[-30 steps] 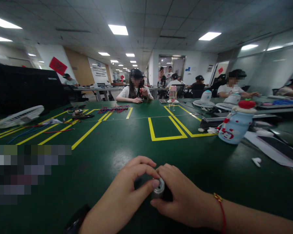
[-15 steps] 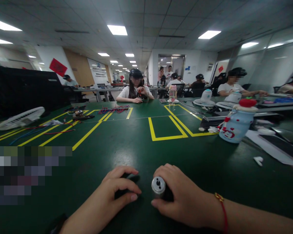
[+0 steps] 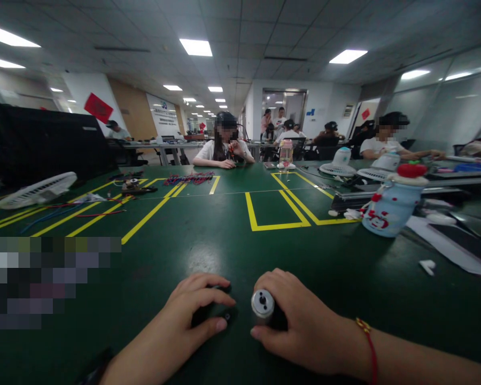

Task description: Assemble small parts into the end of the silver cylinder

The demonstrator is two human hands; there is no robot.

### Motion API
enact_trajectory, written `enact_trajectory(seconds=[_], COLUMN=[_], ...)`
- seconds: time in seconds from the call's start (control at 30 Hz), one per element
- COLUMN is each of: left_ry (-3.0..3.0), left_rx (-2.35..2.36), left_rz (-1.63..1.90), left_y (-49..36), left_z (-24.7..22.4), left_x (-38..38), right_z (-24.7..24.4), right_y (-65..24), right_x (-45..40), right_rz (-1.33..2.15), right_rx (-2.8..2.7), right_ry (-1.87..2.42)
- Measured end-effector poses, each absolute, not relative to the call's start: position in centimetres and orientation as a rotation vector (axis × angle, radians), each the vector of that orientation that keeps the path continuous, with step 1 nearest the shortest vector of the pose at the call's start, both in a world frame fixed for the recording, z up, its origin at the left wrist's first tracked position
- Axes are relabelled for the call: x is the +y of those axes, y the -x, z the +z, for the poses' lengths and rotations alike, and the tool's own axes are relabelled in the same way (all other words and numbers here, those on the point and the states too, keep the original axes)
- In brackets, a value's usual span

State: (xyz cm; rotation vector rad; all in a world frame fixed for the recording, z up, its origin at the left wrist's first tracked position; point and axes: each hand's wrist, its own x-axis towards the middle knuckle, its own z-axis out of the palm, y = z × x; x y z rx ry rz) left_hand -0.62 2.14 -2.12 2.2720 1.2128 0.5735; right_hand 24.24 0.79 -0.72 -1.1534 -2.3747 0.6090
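My right hand (image 3: 300,321) is wrapped round a silver metal cylinder (image 3: 262,303), whose round end with a dark centre and small holes faces up. My left hand (image 3: 192,315) rests to the left of it, its fingers curved and apart. By the left thumb and fingertips a tiny dark part (image 3: 227,316) shows on the green table (image 3: 176,267); the fingers are apart around it. A gap separates the two hands. A red string bracelet is on my right wrist.
A light blue bottle (image 3: 393,206) with a red lid stands at the right, near a white earbud-like piece (image 3: 427,267). Wires (image 3: 190,178) and a white fan (image 3: 38,191) lie at the back left. A person (image 3: 224,144) sits across the table.
The view has shifted slightly. The tiny dark part by my left fingertips now shows more clearly. My right hand keeps its hold on the cylinder.
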Motion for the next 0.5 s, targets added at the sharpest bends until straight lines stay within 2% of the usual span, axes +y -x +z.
enact_trajectory(seconds=[0.5], left_ry=[-2.27], left_rx=[1.203], left_rz=[0.547], left_y=[0.63], left_z=[-2.07], left_x=[2.15], right_z=[-0.76], right_y=[-24.27], right_x=[0.83], right_rz=[0.581], right_rx=[-2.375], right_ry=[1.143])
